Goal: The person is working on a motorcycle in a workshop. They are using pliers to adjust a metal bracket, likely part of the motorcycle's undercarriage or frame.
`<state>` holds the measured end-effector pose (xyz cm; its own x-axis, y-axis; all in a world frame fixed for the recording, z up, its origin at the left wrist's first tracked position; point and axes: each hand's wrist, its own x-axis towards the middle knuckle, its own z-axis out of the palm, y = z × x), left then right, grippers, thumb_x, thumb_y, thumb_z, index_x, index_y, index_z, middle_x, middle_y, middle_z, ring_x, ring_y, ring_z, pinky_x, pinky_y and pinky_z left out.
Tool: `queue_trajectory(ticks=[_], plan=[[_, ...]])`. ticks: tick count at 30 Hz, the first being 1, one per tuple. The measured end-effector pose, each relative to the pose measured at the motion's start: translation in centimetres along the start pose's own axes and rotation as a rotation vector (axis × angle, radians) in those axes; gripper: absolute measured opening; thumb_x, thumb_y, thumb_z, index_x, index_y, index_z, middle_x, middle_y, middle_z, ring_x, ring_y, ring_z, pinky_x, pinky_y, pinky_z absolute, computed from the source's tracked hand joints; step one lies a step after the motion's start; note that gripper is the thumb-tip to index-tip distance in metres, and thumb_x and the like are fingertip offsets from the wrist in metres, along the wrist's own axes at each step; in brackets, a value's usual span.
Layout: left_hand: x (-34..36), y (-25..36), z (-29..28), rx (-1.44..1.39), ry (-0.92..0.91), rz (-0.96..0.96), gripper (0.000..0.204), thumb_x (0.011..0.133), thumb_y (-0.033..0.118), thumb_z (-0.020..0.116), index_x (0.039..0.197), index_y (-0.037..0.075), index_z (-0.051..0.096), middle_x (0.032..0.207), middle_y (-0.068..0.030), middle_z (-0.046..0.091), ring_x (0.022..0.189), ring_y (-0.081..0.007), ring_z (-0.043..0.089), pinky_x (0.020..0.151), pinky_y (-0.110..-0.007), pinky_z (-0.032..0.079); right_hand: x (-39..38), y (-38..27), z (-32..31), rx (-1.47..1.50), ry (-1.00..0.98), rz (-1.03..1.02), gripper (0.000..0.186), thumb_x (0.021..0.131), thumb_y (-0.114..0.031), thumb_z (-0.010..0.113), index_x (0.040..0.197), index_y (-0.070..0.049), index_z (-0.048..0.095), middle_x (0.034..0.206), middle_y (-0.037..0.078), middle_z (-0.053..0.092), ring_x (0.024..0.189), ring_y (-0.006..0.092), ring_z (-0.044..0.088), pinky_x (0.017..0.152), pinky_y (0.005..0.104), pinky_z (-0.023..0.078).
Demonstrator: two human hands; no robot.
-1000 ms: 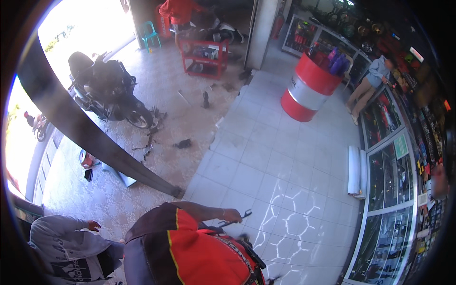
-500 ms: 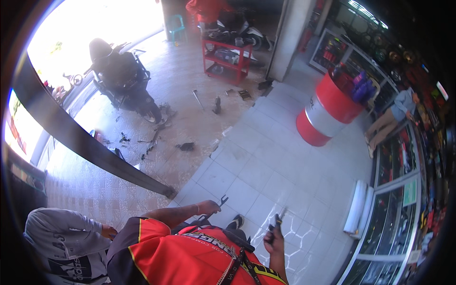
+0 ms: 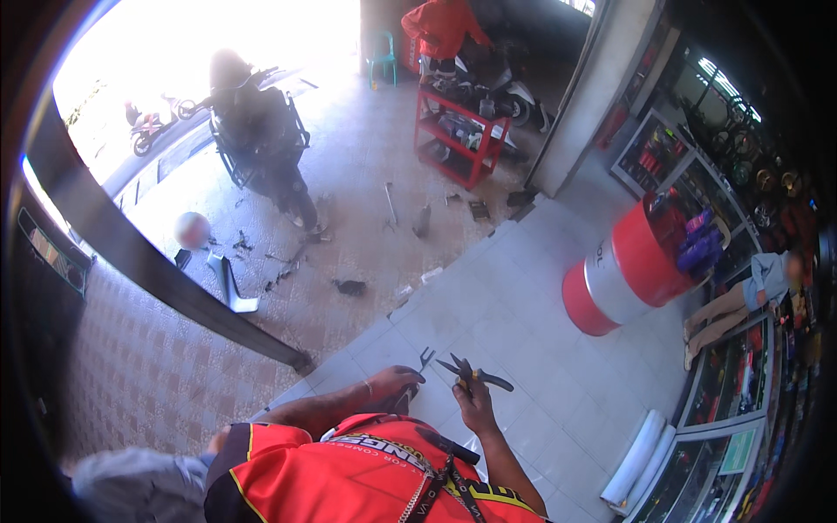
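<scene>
In front of my red shirt, both hands are raised over the pale tiled floor. My left hand (image 3: 397, 382) is closed around a slim metal tool with a two-pronged end (image 3: 426, 357), its prongs pointing up and away from me. Close by on the right, my right hand (image 3: 475, 408) grips a pair of pliers (image 3: 497, 382) with dark handles. The plier jaws are spread and point left toward the forked tool, with a small gap between them. My left fingers partly hide the forked tool's shaft.
A dark motorcycle (image 3: 257, 131) stands beyond loose parts on the floor. A slanting post (image 3: 253, 336) lies left. Farther off are a red cart (image 3: 458, 139), a red-and-white drum (image 3: 615, 270) and glass cases (image 3: 724, 375). Other people are at left, far back and right.
My right hand has risen and moved left, bringing the pliers near the forked tool; their jaws now show spread. The left hand has shifted slightly right. The whole view has tilted.
</scene>
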<state>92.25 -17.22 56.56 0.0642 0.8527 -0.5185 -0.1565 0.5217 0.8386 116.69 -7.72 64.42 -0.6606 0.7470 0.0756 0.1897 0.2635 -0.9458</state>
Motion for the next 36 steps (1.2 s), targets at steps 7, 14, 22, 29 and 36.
queue_trajectory(ticks=[7, 14, 22, 29, 36], plan=[[7.3, 8.3, -4.2, 0.086, -0.048, 0.055, 0.031, 0.100, 0.028, 0.055, 0.118, 0.010, 0.072, 0.087, 0.0034, 0.059, 0.069, -0.0053, 0.048, 0.058, -0.022, 0.039, 7.9, 1.2, -2.5, 0.232, 0.085, -0.014, 0.049, 0.103, -0.025, 0.055, 0.145, -0.002, 0.048, 0.097, 0.006, 0.060, 0.085, 0.0159, 0.056, 0.078, 0.0308, 0.046], [13.5, 16.0, -7.1, -0.020, -0.035, 0.045, 0.034, 0.099, 0.030, 0.055, 0.120, 0.009, 0.071, 0.093, 0.0011, 0.062, 0.074, -0.0060, 0.050, 0.063, -0.022, 0.041, 16.4, 0.7, -4.8, 0.582, 0.326, 0.253, 0.055, 0.100, -0.027, 0.062, 0.147, -0.003, 0.045, 0.103, 0.004, 0.064, 0.094, 0.0138, 0.060, 0.087, 0.0310, 0.048], [19.1, 23.4, -7.5, -0.252, 0.059, 0.059, 0.029, 0.096, 0.021, 0.055, 0.116, 0.006, 0.071, 0.088, 0.0025, 0.058, 0.072, -0.0044, 0.047, 0.063, -0.020, 0.040, 27.8, 3.6, -9.5, 0.377, 0.274, 0.056, 0.037, 0.098, -0.015, 0.066, 0.132, -0.003, 0.059, 0.120, 0.008, 0.063, 0.103, 0.0190, 0.064, 0.091, 0.0359, 0.050], [24.6, 28.5, -5.7, -0.438, 0.158, 0.151, 0.029, 0.102, 0.017, 0.050, 0.120, -0.002, 0.064, 0.088, 0.0015, 0.056, 0.072, -0.0046, 0.050, 0.064, -0.020, 0.043, 38.2, 5.1, -17.7, -0.281, -0.104, -0.373, 0.033, 0.092, -0.010, 0.071, 0.124, -0.003, 0.067, 0.117, 0.013, 0.069, 0.105, 0.0262, 0.067, 0.088, 0.0360, 0.053], [29.3, 33.6, -2.6, -0.498, 0.227, 0.247, 0.031, 0.103, 0.019, 0.051, 0.123, -0.002, 0.063, 0.089, 0.0007, 0.056, 0.074, -0.0057, 0.052, 0.068, -0.021, 0.046, 45.7, 4.7, -22.9, -0.116, -0.210, -0.362, 0.033, 0.091, -0.007, 0.070, 0.124, -0.002, 0.067, 0.114, 0.013, 0.070, 0.106, 0.0273, 0.067, 0.089, 0.0364, 0.052]])
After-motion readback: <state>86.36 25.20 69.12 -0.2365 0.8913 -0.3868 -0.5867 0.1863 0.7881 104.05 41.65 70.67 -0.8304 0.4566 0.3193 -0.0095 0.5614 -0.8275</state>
